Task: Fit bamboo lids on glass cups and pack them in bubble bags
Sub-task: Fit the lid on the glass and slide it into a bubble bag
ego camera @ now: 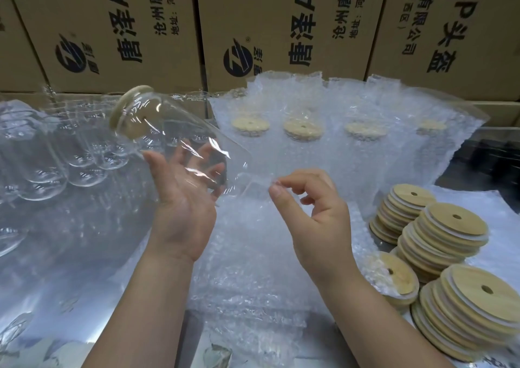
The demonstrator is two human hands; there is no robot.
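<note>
Item: glass cup (168,131), bamboo lid (121,111) fitted, lying tilted with its base cupped in our left hand (180,198), base end toward the bag, we judge for sliding in.
Right of the cup: our right hand (315,215) pinches the bubble bag (253,241) by its edge, likely to open its mouth.
Behind the cup: bagged cups (304,131), each lidded.
Left of the cup: bare cups (84,156).
Far right of the cup: spare lid stacks (450,227).

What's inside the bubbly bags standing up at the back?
Round bamboo lids, each with a small hole, show through the bubble bags. Whatever sits under each lid is blurred out by the bubbly plastic.
</note>
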